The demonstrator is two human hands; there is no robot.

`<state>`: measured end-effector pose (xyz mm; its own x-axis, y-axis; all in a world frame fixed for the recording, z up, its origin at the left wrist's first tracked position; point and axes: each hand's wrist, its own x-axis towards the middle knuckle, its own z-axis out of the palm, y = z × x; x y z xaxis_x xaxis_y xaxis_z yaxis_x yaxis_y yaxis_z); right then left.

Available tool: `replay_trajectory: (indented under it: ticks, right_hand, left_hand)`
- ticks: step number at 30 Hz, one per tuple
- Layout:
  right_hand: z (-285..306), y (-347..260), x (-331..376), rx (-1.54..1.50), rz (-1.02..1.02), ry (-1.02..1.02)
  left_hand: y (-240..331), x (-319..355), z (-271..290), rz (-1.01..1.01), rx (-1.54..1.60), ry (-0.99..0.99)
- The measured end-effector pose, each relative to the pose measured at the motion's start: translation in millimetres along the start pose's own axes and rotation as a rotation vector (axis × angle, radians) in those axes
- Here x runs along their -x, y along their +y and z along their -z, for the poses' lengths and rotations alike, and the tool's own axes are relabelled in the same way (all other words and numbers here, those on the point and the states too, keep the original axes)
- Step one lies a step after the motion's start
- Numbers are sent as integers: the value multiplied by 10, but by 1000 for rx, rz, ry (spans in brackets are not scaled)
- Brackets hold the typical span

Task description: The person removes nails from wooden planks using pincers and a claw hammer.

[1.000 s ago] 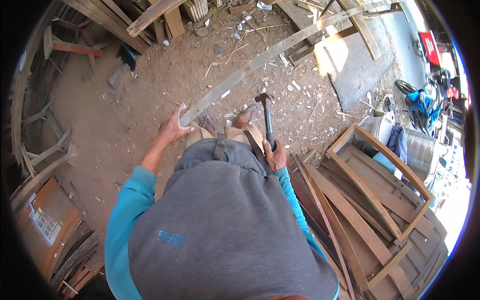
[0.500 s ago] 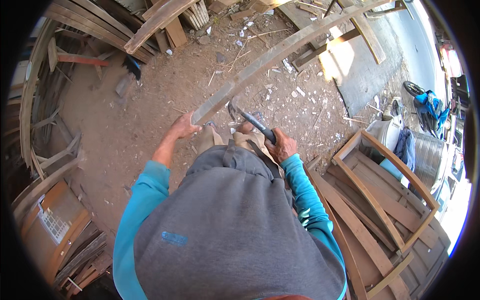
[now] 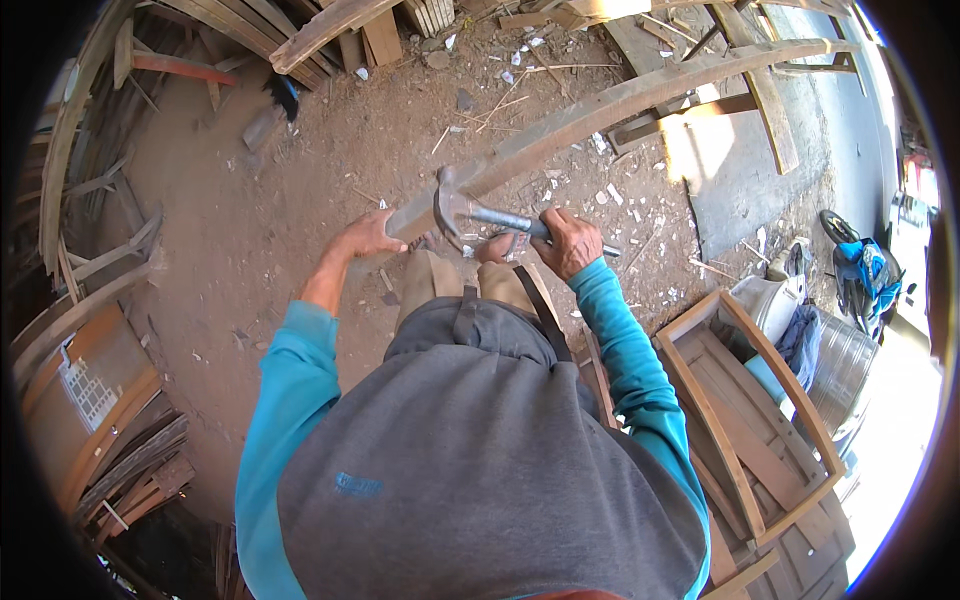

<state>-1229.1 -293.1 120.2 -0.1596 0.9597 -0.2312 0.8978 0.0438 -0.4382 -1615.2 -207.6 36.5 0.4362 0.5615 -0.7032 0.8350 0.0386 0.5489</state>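
Note:
A long wooden plank (image 3: pixel 620 100) runs from the upper right down to the middle of the view. My left hand (image 3: pixel 368 236) grips its near end. My right hand (image 3: pixel 568 240) is closed on the handle of a claw hammer (image 3: pixel 470 210), whose metal head rests against the plank's near end, just right of my left hand. Both arms wear teal sleeves. My grey shirt and tan trousers fill the lower middle of the picture.
Dirt ground (image 3: pixel 260 200) strewn with wood chips lies ahead. Stacked planks (image 3: pixel 330 25) lean at the top, curved wooden pieces (image 3: pixel 70 200) line the left, wooden frames (image 3: pixel 750 420) lie at the right, and a blue motorbike (image 3: pixel 865 275) stands far right.
The hammer has swung from raised above the plank down to its near end. My right hand moved forward and left with it. My left hand stays on the plank.

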Motion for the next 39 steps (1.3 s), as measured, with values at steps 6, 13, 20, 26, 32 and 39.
replay_trajectory:
  ticks: [6,13,20,26,32,39]
  right_hand:
    - [-105,124,24,-127,-351,-67]
    - [161,-434,89,-514,-402,297]
    - [39,-422,274,-269,-398,132]
    - [341,-867,342,-385,-381,158]
    - [311,-939,319,-572,-150,701]
    - [-112,-501,436,-517,-522,265]
  left_hand:
    - [204,58,134,20,48,-78]
    - [153,70,43,21,75,-52]
    - [238,152,-80,-3,-11,61]
    - [309,200,-56,-24,0,52]
    - [250,214,-99,-22,12,73]
    - [188,147,-207,-31,-54,105]
